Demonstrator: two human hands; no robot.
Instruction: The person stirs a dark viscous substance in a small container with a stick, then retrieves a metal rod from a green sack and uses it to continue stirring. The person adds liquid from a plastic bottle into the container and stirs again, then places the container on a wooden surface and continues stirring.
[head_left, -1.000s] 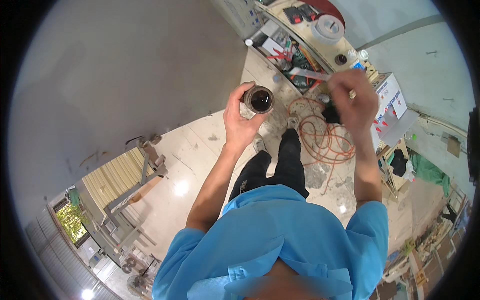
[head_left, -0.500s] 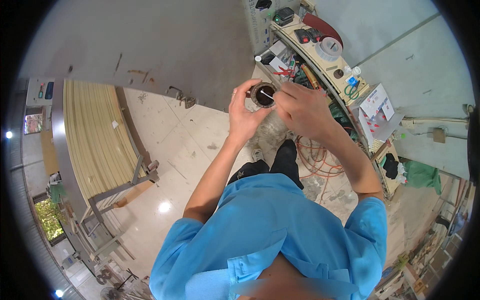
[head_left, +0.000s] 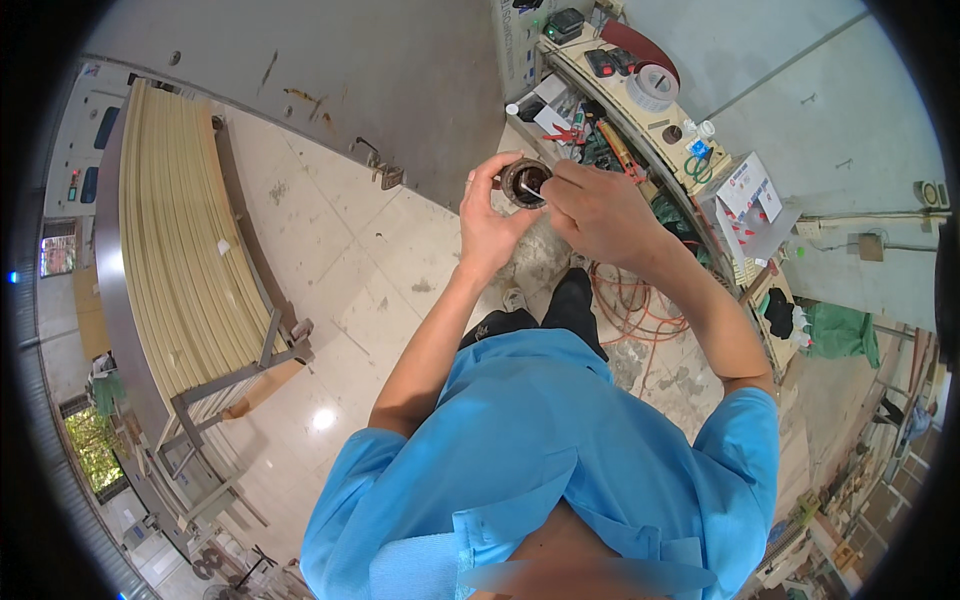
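The left hand point(head_left: 487, 222) is raised in front of the chest and wraps its fingers around a short, round, dark metal cylinder with a coppery rim point(head_left: 524, 182), holding it with the open end turned up toward the face. The thumb sits on the near side of the cylinder and the fingertips curl over its far side, so the grip is firm. The right hand point(head_left: 597, 212) is closed in a pinch on a thin, pale, rod-like tool point(head_left: 531, 187), whose tip reaches into the cylinder's opening. The two hands are close together, the right hand's knuckles just beside the cylinder's right edge.

Beyond the hands, up and to the right, stands a cluttered pale workbench point(head_left: 690, 190) carrying a roll of white tape point(head_left: 652, 85), a black box-shaped device point(head_left: 565, 22) and a mix of small hand tools with red handles point(head_left: 570, 133). Below the right forearm, a coil of orange cable point(head_left: 630, 305) lies on the stained tiled floor point(head_left: 340, 260). Well to the left of the left hand, a long stack of pale yellow panels point(head_left: 185, 250) rests on a grey metal frame point(head_left: 230, 385).
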